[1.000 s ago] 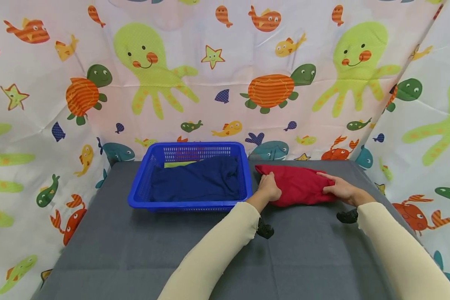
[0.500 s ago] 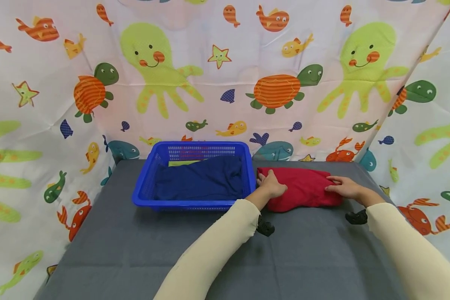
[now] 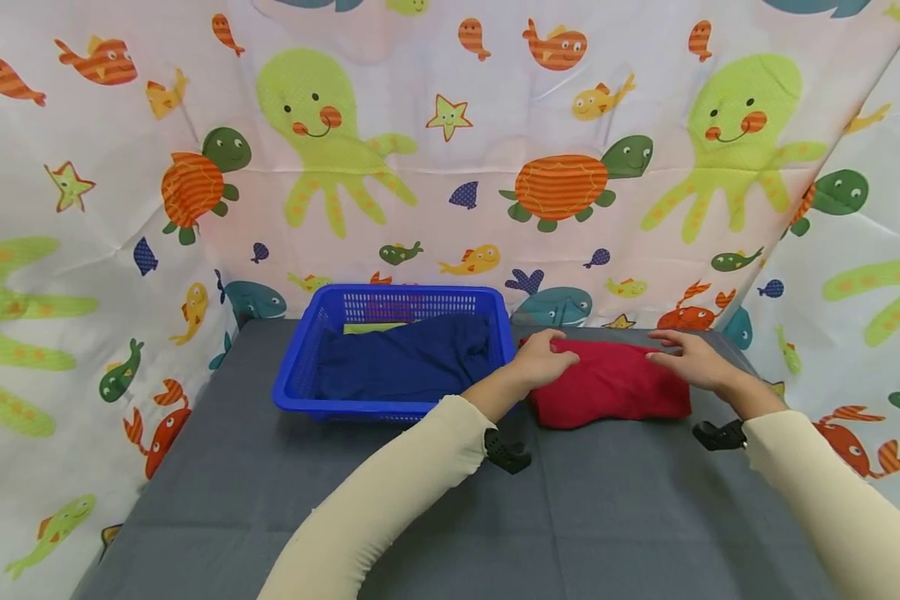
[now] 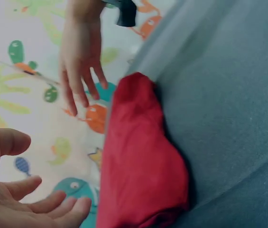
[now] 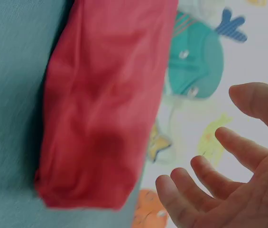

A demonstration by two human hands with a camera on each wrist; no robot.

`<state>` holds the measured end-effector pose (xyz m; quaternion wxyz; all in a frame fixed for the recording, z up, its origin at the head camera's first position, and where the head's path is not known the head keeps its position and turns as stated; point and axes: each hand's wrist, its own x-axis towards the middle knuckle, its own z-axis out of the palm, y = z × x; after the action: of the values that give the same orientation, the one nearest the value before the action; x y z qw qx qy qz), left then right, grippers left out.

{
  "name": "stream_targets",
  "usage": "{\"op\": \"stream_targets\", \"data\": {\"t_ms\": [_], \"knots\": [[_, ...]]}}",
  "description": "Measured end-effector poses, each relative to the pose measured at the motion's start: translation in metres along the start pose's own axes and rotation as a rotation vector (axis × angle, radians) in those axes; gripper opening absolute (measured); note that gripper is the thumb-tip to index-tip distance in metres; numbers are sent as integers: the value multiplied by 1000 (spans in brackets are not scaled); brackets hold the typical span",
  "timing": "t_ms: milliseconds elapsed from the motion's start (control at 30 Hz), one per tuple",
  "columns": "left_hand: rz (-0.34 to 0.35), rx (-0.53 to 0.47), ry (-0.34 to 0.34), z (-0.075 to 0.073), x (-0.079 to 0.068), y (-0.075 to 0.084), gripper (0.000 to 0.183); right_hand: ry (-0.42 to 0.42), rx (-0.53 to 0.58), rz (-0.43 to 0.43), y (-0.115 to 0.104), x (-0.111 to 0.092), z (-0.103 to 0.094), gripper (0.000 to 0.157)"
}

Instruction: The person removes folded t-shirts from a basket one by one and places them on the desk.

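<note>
A folded red cloth (image 3: 611,385) lies on the grey table covering, just right of the blue basket. In the head view my left hand (image 3: 542,362) hovers over the cloth's left end, close by the basket's right rim. My right hand (image 3: 696,360) is raised above its right end. Both wrist views show the fingers spread and loosely bent, with nothing between them. The cloth's surface (image 4: 136,156) shows smooth in the left wrist view, and its squared end (image 5: 96,175) appears in the right wrist view.
A blue plastic basket (image 3: 288,392) stands left of the cloth. Inside it lie a folded navy cloth (image 3: 405,358) and a strip of yellow-green fabric (image 3: 371,327). A curtain printed with sea animals (image 3: 390,125) rises behind the table (image 3: 307,500) and along its sides.
Both hands have let go of the red cloth and lifted off it. The cloth now lies flatter and smoother. The view has shifted slightly.
</note>
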<state>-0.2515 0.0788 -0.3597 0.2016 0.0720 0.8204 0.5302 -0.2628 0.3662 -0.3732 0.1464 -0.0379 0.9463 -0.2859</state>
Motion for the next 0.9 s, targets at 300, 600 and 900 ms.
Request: {"op": "stream_targets", "data": {"t_ms": [300,600,900], "knots": [[77,-65,-5,-53,-22,-7,39,9,41,-199,-54,-6,10,58],[87,-50,34,-94,-35,-38,41,-31,113,-309,-97,-6,28,55],[57,-87,40,-128,-52,-67,41,-63,155,-376,-131,4,53,52]]}}
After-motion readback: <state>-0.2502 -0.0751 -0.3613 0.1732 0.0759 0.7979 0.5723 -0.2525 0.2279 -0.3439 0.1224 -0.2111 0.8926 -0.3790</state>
